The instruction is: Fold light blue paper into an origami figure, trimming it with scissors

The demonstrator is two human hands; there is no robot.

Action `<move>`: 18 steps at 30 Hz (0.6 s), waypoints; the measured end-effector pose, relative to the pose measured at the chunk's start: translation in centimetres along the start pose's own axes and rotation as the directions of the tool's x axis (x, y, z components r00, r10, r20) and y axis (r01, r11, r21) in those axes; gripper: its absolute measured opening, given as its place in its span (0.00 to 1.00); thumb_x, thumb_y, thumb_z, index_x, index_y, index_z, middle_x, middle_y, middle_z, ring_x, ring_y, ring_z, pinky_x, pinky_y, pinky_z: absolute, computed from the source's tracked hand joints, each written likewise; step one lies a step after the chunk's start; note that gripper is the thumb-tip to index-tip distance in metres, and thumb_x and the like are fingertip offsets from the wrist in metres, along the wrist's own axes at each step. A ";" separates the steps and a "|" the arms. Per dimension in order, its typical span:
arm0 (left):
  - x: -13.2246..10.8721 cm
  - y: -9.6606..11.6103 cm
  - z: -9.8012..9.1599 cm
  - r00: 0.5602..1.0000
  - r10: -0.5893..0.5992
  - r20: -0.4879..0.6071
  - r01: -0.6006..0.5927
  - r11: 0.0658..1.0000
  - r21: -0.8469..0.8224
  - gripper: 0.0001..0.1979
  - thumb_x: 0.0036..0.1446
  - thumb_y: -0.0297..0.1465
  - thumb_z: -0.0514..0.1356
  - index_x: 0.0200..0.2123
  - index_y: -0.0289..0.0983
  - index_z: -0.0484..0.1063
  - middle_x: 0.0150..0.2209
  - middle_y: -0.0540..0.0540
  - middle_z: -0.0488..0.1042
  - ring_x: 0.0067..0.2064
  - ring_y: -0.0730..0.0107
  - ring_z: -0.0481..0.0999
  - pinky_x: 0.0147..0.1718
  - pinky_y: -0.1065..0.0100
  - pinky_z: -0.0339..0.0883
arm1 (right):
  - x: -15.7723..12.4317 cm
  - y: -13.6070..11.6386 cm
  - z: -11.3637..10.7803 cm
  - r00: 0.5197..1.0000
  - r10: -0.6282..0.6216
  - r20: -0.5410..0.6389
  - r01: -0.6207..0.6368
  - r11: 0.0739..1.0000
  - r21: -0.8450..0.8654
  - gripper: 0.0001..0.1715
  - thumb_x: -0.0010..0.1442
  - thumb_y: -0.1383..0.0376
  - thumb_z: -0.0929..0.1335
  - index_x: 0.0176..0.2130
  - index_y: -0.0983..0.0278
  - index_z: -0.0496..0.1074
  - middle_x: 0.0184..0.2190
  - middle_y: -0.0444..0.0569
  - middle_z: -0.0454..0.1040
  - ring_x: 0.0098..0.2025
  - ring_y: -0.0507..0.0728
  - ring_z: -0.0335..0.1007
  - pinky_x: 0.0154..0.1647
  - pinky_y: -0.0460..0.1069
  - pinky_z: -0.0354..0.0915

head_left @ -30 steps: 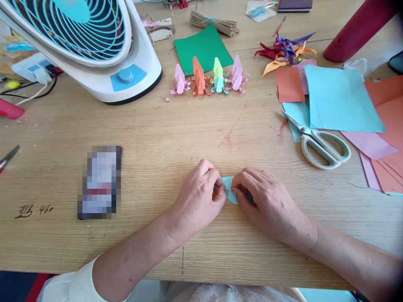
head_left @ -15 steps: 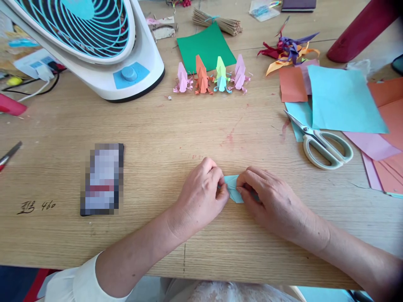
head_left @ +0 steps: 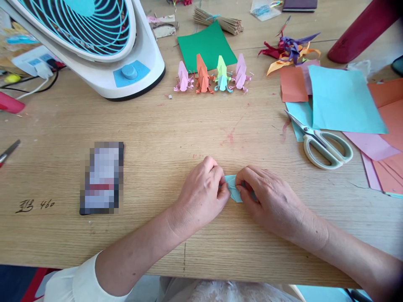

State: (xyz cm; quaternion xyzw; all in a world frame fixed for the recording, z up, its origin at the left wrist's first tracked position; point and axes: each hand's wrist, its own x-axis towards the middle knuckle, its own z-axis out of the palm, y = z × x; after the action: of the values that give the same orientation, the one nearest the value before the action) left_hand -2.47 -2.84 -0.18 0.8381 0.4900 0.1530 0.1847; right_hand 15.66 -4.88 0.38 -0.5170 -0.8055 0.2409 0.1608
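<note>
We see only 1 small corner of the pale blue paper point(head_left: 233, 191). The rest lies pinched under the fingers point(head_left: 248, 178) of our right hand point(head_left: 272, 200) and left hand point(head_left: 201, 193). Well left of the fingers, a dark card point(head_left: 102, 178) is blurred to blocks. Far beyond them, the fan point(head_left: 138, 54) is cut off by the top edge. Far to their right, orange sheets point(head_left: 392, 121) run out of frame.

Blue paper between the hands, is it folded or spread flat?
Folded. The blue paper is a small creased wedge pinched between the left hand and right hand, unlike the flat blue sheet by the scissors.
</note>
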 end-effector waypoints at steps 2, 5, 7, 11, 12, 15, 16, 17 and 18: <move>0.0 0.0 0.0 1.000 0.003 0.000 -0.003 1.000 0.021 0.04 0.56 0.24 0.57 0.29 0.36 0.66 0.37 0.45 0.67 0.35 0.68 0.70 0.34 0.64 0.68 | 0.0 0.0 0.0 1.000 0.002 0.006 -0.002 1.000 0.000 0.06 0.61 0.72 0.61 0.34 0.62 0.64 0.29 0.45 0.69 0.32 0.55 0.65 0.35 0.50 0.57; 0.1 0.1 -0.1 1.000 0.017 -0.008 -0.016 0.999 0.047 0.04 0.56 0.24 0.57 0.29 0.36 0.66 0.36 0.45 0.67 0.34 0.69 0.70 0.33 0.66 0.68 | 0.0 0.1 0.0 1.000 -0.003 0.008 0.003 1.000 0.005 0.07 0.61 0.73 0.60 0.34 0.62 0.63 0.29 0.45 0.69 0.32 0.55 0.65 0.35 0.50 0.57; 0.2 0.1 -0.1 1.000 0.022 -0.009 -0.021 0.998 0.063 0.03 0.55 0.24 0.57 0.29 0.36 0.66 0.37 0.46 0.67 0.34 0.69 0.70 0.33 0.66 0.67 | 0.0 0.2 0.0 1.000 -0.006 0.007 0.006 1.000 0.009 0.07 0.60 0.73 0.61 0.34 0.62 0.63 0.29 0.46 0.70 0.32 0.55 0.66 0.35 0.50 0.57; 0.3 0.1 -0.2 1.000 0.017 0.003 -0.018 0.996 0.087 0.03 0.56 0.25 0.57 0.30 0.36 0.66 0.37 0.46 0.67 0.33 0.70 0.69 0.32 0.66 0.67 | -0.1 0.3 0.1 1.000 -0.012 0.011 0.012 1.000 0.009 0.09 0.59 0.75 0.60 0.35 0.62 0.64 0.30 0.45 0.70 0.33 0.55 0.66 0.36 0.50 0.57; 0.3 0.1 -0.2 1.000 0.014 0.008 -0.015 0.996 0.089 0.03 0.56 0.25 0.57 0.30 0.36 0.66 0.37 0.46 0.67 0.32 0.70 0.69 0.31 0.67 0.67 | -0.1 0.3 0.1 1.000 -0.013 0.011 0.013 1.000 0.009 0.09 0.59 0.75 0.60 0.35 0.62 0.64 0.30 0.45 0.70 0.33 0.55 0.66 0.36 0.50 0.57; 0.3 0.2 -0.3 1.000 0.008 0.024 -0.010 0.995 0.097 0.02 0.56 0.25 0.57 0.30 0.36 0.67 0.37 0.46 0.66 0.32 0.70 0.69 0.32 0.66 0.67 | -0.1 0.4 0.1 1.000 -0.019 0.002 0.019 1.000 0.011 0.09 0.60 0.75 0.61 0.36 0.62 0.64 0.30 0.45 0.70 0.33 0.55 0.66 0.36 0.50 0.58; 0.3 0.2 -0.3 1.000 0.008 0.027 -0.011 0.995 0.101 0.02 0.56 0.25 0.57 0.30 0.36 0.67 0.37 0.46 0.66 0.32 0.70 0.69 0.32 0.66 0.67 | -0.1 0.4 0.1 1.000 -0.025 -0.003 0.025 1.000 0.019 0.09 0.60 0.75 0.61 0.37 0.62 0.64 0.30 0.45 0.70 0.33 0.55 0.66 0.36 0.50 0.58; 0.3 0.2 -0.3 1.000 0.009 0.030 -0.012 0.994 0.105 0.02 0.56 0.25 0.56 0.31 0.36 0.67 0.37 0.46 0.66 0.32 0.70 0.69 0.32 0.66 0.67 | -0.2 0.5 0.1 0.999 -0.033 -0.010 0.033 0.999 0.030 0.09 0.61 0.75 0.61 0.37 0.62 0.64 0.30 0.45 0.70 0.33 0.55 0.66 0.37 0.50 0.58; 0.3 0.2 -0.3 0.999 0.009 0.033 -0.012 0.994 0.108 0.02 0.56 0.25 0.56 0.31 0.36 0.67 0.37 0.46 0.66 0.33 0.70 0.69 0.33 0.66 0.67 | -0.2 0.5 0.0 0.999 -0.043 -0.017 0.043 0.998 0.044 0.09 0.61 0.75 0.61 0.38 0.63 0.64 0.30 0.44 0.70 0.33 0.54 0.66 0.37 0.49 0.58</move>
State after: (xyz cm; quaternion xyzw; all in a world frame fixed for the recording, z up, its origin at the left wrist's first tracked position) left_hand -2.30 -2.58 0.21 0.8519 0.4900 0.1135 0.1462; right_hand 16.14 -4.89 0.09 -0.4978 -0.8096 0.2508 0.1839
